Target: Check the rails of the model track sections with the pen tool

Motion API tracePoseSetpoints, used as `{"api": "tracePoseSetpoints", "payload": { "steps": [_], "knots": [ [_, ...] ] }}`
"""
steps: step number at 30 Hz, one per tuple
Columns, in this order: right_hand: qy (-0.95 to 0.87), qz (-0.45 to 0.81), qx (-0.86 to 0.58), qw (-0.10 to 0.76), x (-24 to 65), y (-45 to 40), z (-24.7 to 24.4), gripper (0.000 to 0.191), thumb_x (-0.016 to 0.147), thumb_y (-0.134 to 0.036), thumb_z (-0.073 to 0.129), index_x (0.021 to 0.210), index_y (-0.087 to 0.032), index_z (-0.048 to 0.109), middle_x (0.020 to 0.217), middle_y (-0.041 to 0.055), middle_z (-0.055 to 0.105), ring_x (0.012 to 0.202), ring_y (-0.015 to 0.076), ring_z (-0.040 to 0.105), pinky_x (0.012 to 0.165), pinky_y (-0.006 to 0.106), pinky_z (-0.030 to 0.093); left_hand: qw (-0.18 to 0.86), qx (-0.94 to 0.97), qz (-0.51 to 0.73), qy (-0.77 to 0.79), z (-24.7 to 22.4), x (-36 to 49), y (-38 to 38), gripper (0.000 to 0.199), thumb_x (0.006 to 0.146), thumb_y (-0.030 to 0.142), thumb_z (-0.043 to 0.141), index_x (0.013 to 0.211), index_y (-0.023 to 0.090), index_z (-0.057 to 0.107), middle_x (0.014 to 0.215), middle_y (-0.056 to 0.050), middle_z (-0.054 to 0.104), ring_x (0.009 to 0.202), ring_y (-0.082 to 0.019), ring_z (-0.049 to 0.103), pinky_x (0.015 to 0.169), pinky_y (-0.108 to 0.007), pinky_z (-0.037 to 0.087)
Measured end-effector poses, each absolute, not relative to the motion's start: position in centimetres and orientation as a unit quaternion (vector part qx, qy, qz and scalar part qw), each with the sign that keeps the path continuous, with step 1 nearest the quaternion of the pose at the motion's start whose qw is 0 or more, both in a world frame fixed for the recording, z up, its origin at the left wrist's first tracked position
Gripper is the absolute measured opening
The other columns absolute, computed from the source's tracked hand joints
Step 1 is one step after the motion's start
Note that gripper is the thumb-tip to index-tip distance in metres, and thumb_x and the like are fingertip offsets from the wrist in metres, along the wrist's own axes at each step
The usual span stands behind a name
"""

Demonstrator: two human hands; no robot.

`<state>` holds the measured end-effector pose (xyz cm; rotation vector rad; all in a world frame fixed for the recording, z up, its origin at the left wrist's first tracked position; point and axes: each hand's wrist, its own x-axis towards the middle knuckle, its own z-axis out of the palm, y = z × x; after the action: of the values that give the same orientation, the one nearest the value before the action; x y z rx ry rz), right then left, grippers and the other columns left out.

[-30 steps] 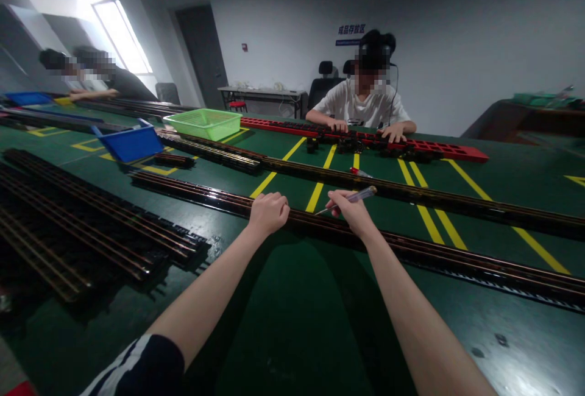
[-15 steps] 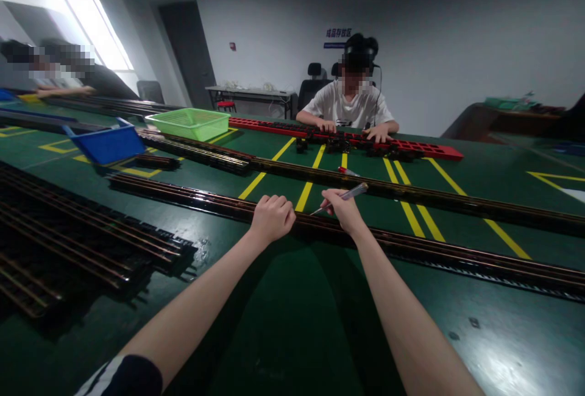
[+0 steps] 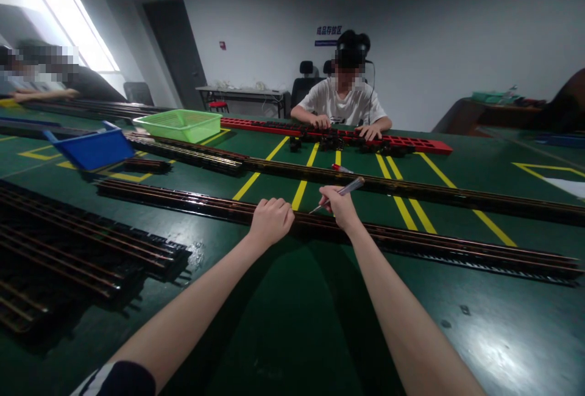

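Observation:
A long black rail strip with copper-coloured lines point(image 3: 439, 242) lies across the table in front of me. My left hand point(image 3: 273, 220) is closed over this strip, its fingers wrapped round the far edge and partly hidden. Just to the right, my right hand point(image 3: 339, 206) grips a screwdriver point(image 3: 351, 187) with a pale handle. The thin shaft slants down to the left, and its tip is at the strip's top, close to my left hand. Whether the tip sits in a screw is too small to tell.
A second long strip point(image 3: 402, 187) runs behind, with a red-tipped tool point(image 3: 340, 169) beside it. Several strips point(image 3: 132, 231) are piled at left. A blue bin point(image 3: 94, 149) and a green basket point(image 3: 201, 131) stand further back. Opposite, a person point(image 3: 342, 97) handles a red frame point(image 3: 434, 145).
The view has shifted slightly, so the scene sits a little further left. Both hands keep their places on the strip, and the screwdriver stays in my right hand, tilted much as before.

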<state>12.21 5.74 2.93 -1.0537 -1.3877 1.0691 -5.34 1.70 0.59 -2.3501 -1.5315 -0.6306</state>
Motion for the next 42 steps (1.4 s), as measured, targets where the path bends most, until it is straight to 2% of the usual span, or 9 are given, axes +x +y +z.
{"api": "tracePoseSetpoints", "payload": {
  "steps": [19, 34, 42],
  "knots": [
    [-0.586, 0.406, -0.459, 0.531, 11.72, 5.26, 2.95, 0.033, 0.07, -0.032, 0.052, 0.04, -0.019, 0.05, 0.038, -0.0035, 0.041, 0.036, 0.0076, 0.035, 0.04, 0.023, 0.03, 0.147, -0.812, -0.202, -0.527, 0.62, -5.41, 2.03, 0.036, 0.09, 0.024, 0.032, 0.074, 0.016, 0.063, 0.08, -0.006, 0.067, 0.069, -0.016, 0.058, 0.064, -0.032, 0.035],
    [-0.602, 0.451, -0.423, 0.504, 12.31, 5.47, 3.0, 0.032, 0.07, -0.033, 0.053, 0.042, -0.018, 0.051, 0.041, -0.004, 0.042, 0.04, 0.0075, 0.037, 0.042, 0.022, 0.03, 0.15, -0.813, -0.199, -0.526, 0.55, -5.4, 2.15, 0.035, 0.089, 0.023, 0.033, 0.072, 0.016, 0.062, 0.077, -0.005, 0.066, 0.067, -0.016, 0.057, 0.062, -0.031, 0.034],
    [-0.595, 0.44, -0.425, 0.521, 12.1, 5.05, 3.07, 0.033, 0.069, -0.035, 0.053, 0.041, -0.018, 0.049, 0.04, -0.0039, 0.041, 0.039, 0.0074, 0.036, 0.042, 0.022, 0.026, 0.153, -0.811, -0.199, -0.528, 0.74, -5.29, 2.02, 0.035, 0.089, 0.023, 0.033, 0.073, 0.015, 0.063, 0.078, -0.006, 0.066, 0.069, -0.017, 0.058, 0.063, -0.031, 0.035]
  ]
}}
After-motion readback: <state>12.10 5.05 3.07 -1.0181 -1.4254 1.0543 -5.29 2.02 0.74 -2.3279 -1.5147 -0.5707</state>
